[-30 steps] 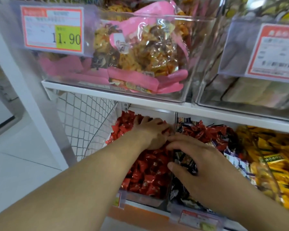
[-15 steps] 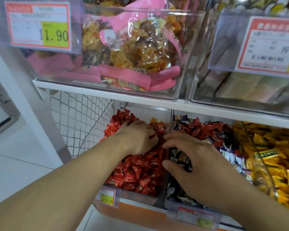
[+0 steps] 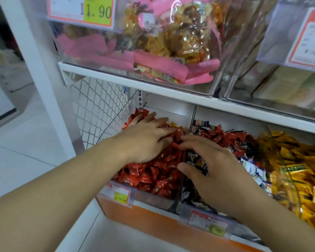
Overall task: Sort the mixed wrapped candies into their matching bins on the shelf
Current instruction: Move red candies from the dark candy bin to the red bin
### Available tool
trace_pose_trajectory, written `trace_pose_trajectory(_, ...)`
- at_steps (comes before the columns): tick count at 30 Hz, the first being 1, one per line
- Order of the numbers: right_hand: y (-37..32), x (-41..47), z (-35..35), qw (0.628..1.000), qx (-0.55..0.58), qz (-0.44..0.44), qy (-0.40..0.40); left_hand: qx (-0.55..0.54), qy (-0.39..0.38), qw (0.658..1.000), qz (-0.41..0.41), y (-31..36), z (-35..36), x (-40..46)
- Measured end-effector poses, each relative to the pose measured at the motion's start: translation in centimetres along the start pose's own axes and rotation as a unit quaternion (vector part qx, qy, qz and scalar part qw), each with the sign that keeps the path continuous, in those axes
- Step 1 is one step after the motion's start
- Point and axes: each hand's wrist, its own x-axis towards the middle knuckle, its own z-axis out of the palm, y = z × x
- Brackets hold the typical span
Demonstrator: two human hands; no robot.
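My left hand point(image 3: 145, 140) rests flat, fingers extended, on the red candies point(image 3: 153, 175); my right hand point(image 3: 213, 170), fingers loosely spread, touches the mixed candies point(image 3: 225, 137).

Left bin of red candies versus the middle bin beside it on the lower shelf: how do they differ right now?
The left bin holds almost only red candies; the middle bin is mixed, with red candies heaped over dark and purple-white wrappers. The left hand lies flat on the left bin's pile; the right hand spreads over the middle bin's pile. Both are clear bins with a price tag in front.
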Motion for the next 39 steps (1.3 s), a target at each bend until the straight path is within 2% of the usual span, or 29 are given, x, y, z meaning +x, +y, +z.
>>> trace_pose_trajectory(6, -0.8, 0.7, 0.7, 1.0, 0.007, 0.005, -0.009, -0.098, 0.106, 0.99, -0.005, -0.2, -0.9, -2.9)
trace_pose_trajectory(10, -1.0, 0.8, 0.6, 1.0, -0.018, 0.006, -0.019, -0.129, 0.044, 0.99, 0.036, 1.9, -0.9, -4.5)
trace_pose_trajectory(16, -0.7, 0.5, -0.2, 0.991, -0.134, 0.001, -0.028, -0.022, -0.04, 0.999, 0.024, 0.8, 1.6, -5.3)
trace_pose_trajectory(20, -0.6, 0.3, -0.3, 0.983, -0.184, -0.007, -0.019, 0.002, -0.039, 0.999, 0.009, -0.1, 2.1, -5.7)
trace_pose_trajectory(31, 0.3, -0.3, -2.1, 0.976, -0.215, -0.037, -0.017, 0.009, -0.033, 0.999, -0.035, -1.9, 2.0, -6.3)
trace_pose_trajectory(39, 1.4, -0.5, -3.3, 0.979, -0.2, -0.003, -0.048, 0.008, -0.04, 0.998, -0.039, -2.1, 2.0, -6.3)
